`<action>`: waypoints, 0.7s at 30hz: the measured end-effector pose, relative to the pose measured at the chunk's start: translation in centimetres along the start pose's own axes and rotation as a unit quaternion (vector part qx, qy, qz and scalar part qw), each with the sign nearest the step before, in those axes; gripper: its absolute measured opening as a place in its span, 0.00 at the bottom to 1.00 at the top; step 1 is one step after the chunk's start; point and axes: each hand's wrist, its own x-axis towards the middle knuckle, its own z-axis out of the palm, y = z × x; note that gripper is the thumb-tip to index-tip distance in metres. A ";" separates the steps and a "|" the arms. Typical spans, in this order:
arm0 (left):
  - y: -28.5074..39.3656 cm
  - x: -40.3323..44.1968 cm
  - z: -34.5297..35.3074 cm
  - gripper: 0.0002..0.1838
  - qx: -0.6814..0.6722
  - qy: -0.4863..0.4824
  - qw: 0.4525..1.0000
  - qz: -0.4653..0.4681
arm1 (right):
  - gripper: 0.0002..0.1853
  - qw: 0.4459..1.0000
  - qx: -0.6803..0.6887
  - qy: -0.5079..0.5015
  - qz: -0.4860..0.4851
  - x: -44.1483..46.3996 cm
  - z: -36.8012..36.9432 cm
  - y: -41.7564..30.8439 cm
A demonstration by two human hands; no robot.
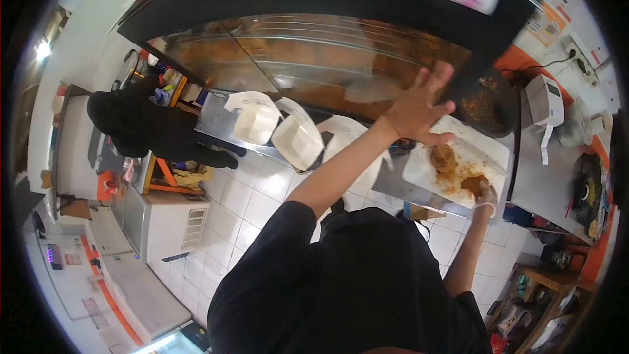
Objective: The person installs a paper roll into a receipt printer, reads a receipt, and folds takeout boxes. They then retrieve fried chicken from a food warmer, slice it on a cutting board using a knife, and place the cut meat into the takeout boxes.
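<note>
My left hand [422,108] is spread wide, fingers apart, in front of the glass-fronted display cabinet [314,59]; nothing is in it. Below it lies a white cutting board [419,169] strewn with brown crumbs. A crumb-coated piece of food [443,160] rests on the board's left part. My right hand [486,198], apparently in a clear glove, is at the board's right end with its fingers closed on a second brown piece of food [473,185]. Open white takeaway boxes [255,123] stand along the metal counter to the left, one partly behind my left forearm.
A dark round pan [488,105] with brown bits sits behind the board. To the right are a white label printer [545,101] and a steel worktop [540,183]. A person in black [151,118] bends at the left. A white chest unit [173,223] stands on the tiled floor.
</note>
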 end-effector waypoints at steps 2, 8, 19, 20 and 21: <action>0.9 0.4 0.6 0.59 0.031 0.023 0.999 -0.003 | 0.25 0.988 0.027 -0.149 -0.006 2.1 -0.3 1.0; 7.6 -2.8 2.5 0.49 0.086 0.125 0.969 -0.195 | 0.27 0.935 -0.143 -0.203 -0.255 7.8 1.7 8.8; 19.8 -12.4 18.5 0.30 -0.239 -0.404 0.722 -0.508 | 0.22 0.660 -0.595 -0.061 -0.455 6.6 -2.2 -6.3; 19.6 -12.8 20.4 0.33 -0.226 -0.435 0.717 -0.495 | 0.21 0.628 -0.630 -0.102 -0.445 8.3 -2.0 -6.4; 19.4 -13.8 22.3 0.35 -0.208 -0.424 0.735 -0.487 | 0.20 0.595 -0.662 -0.142 -0.434 10.5 -1.6 -6.4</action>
